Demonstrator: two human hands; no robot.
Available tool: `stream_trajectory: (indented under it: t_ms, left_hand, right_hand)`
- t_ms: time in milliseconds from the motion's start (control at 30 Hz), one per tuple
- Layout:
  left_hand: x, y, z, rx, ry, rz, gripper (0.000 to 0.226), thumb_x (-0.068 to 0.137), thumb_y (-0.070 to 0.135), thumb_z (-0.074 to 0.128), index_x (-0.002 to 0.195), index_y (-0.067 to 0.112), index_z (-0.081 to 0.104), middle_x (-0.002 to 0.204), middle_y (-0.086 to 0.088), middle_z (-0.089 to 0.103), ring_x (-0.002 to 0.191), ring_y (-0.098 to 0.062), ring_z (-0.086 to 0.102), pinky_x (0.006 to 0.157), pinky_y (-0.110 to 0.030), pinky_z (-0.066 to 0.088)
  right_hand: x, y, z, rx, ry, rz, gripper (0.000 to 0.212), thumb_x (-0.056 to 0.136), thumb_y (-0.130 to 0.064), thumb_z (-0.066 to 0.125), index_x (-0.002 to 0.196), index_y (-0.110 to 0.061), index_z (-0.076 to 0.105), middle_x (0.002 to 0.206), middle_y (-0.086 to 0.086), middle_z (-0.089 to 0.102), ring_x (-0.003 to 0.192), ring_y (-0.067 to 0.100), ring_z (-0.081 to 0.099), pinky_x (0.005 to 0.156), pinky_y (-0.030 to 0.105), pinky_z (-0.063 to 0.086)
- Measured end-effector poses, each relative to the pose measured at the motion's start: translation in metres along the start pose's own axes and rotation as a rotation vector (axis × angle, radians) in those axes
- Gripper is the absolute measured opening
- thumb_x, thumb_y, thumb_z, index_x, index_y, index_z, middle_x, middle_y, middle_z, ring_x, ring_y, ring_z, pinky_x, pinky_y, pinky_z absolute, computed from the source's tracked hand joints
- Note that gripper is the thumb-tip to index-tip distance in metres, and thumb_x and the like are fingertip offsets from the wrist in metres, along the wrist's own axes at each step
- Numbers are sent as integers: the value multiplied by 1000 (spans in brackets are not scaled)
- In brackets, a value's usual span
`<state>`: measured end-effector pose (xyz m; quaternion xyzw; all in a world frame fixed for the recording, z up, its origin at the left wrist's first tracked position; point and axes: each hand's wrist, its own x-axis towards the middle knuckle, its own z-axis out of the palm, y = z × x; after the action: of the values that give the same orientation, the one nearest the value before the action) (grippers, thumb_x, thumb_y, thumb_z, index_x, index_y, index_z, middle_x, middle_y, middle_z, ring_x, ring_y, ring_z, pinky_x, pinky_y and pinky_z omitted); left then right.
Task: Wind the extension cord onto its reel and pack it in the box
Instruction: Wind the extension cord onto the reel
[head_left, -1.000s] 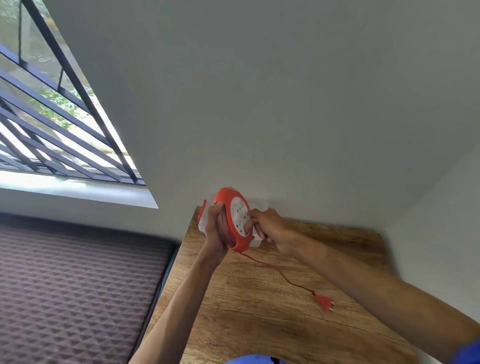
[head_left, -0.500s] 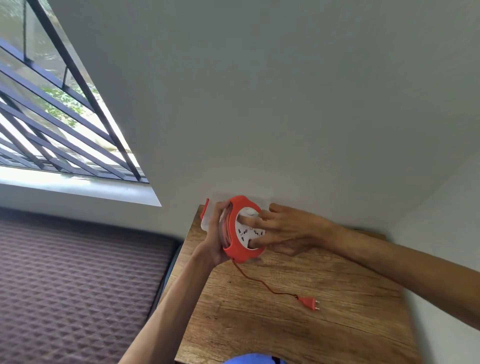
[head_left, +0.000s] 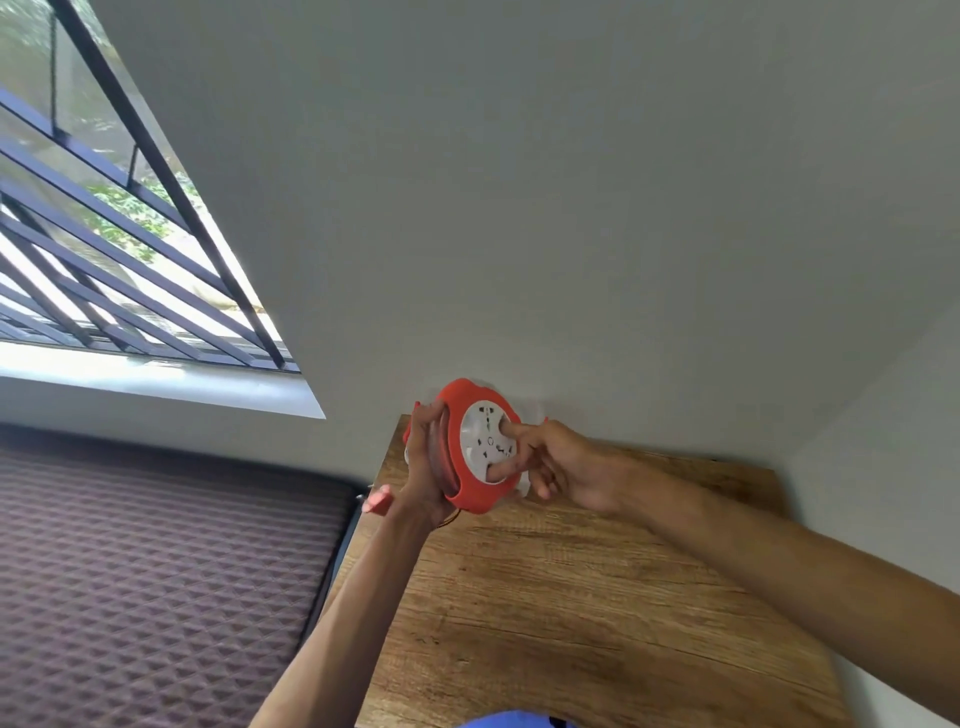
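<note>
The person holds the orange reel (head_left: 470, 483) up in the air, above the far end of the wooden bench (head_left: 571, 597) and close to the grey wall (head_left: 519, 208). The reel stands on its edge, with its white round face (head_left: 488, 441) turned toward the right hand. The left hand (head_left: 423, 467) is the grip on the reel: its fingers are curled around the back edge, and they lie over the groove where the orange cord (head_left: 444, 457) is wound. A little dark bit of cord peeks out just under the reel. The orange plug (head_left: 377, 503) sticks out beside the left wrist, off to the left, and looks blurry. You cannot see how it joins the reel. The right hand (head_left: 566, 467) reaches in from the right. Two of its fingers (head_left: 506, 431) poke into the white face, one near the middle and one lower down. The other fingers are bent loosely and hang just beside the reel's rim, holding nothing. So the right grip is narrow and only hooks the face with its fingertips. Something white (head_left: 522, 483) shows behind the reel, against the wall, but it is mostly hidden. To the left of the bench lies a dark mattress (head_left: 156, 571) with a bumpy pattern, and above it is a window with bars (head_left: 104, 234).
</note>
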<state>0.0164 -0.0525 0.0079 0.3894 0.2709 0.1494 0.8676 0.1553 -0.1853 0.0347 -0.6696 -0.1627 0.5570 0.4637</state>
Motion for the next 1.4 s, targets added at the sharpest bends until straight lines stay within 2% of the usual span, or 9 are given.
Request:
stream_trajectory:
  t_ms: [100,233,333,533,633,800,1133,1300,1400]
  left_hand:
    - [-4,-1,1,28,46,-48,74,93,66,59,135,7,74,143,-37,66,117,-48,67,94,-57,58]
    - [-7,-2,4,-17,18,-86,78,91,71,56,132,10,80,136,-31,73,114,-45,74,89,-61,62]
    - [-7,-1,3,-58,31,-137,92,93,76,52,152,6,63,157,-34,55,133,-53,59,106,-72,48]
    - [-4,0,-5,-28,-28,-229,83,93,80,51,133,13,80,154,-33,60,147,-60,47,114,-85,32]
    - [-6,-1,-5,19,-34,-235,79,90,81,55,123,15,85,145,-32,68,134,-59,63,108,-84,43]
    - [-11,1,-4,34,-67,-254,75,80,83,65,111,20,89,117,-22,83,97,-41,83,71,-60,67]
    - [-9,6,-3,37,4,-261,90,86,78,60,141,8,73,142,-31,63,120,-49,68,93,-59,58]
    - [-13,11,4,61,-84,-213,107,58,78,86,136,5,76,133,-30,69,107,-46,73,82,-57,62]
    - [-10,12,3,87,-55,-211,102,84,76,64,153,1,60,155,-40,53,124,-51,58,92,-58,54]
  right_hand:
    - [-7,7,12,-336,107,-208,58,97,-35,59,151,-16,55,99,-8,84,45,15,65,50,26,52]
    - [-6,10,2,-1358,456,-755,50,89,-44,66,129,-14,70,93,0,81,78,22,75,78,40,58]
    - [-7,12,-18,-1813,307,-1138,40,94,-32,69,130,-18,60,123,13,70,96,30,68,73,43,52]
    - [-2,9,-41,-2070,115,-1340,52,109,-16,22,151,-37,44,155,32,44,103,36,64,73,43,55]
    - [-4,-6,-41,-2207,108,-1421,47,107,-23,32,150,-38,42,156,28,47,109,32,64,70,38,54]
    - [-3,-19,-39,-2241,-57,-1540,52,103,-16,29,149,-35,44,161,24,38,112,33,61,72,39,50]
    - [-1,-32,-24,-2084,124,-1714,49,95,-22,64,139,-37,49,125,16,63,68,23,44,60,31,25]
    - [-8,-13,-8,-1679,277,-1379,46,90,-45,77,134,-31,71,97,4,77,51,20,53,47,22,33]
    - [-11,-3,6,-1478,454,-1214,53,68,-50,89,118,-35,79,71,-4,77,51,19,67,49,21,39]
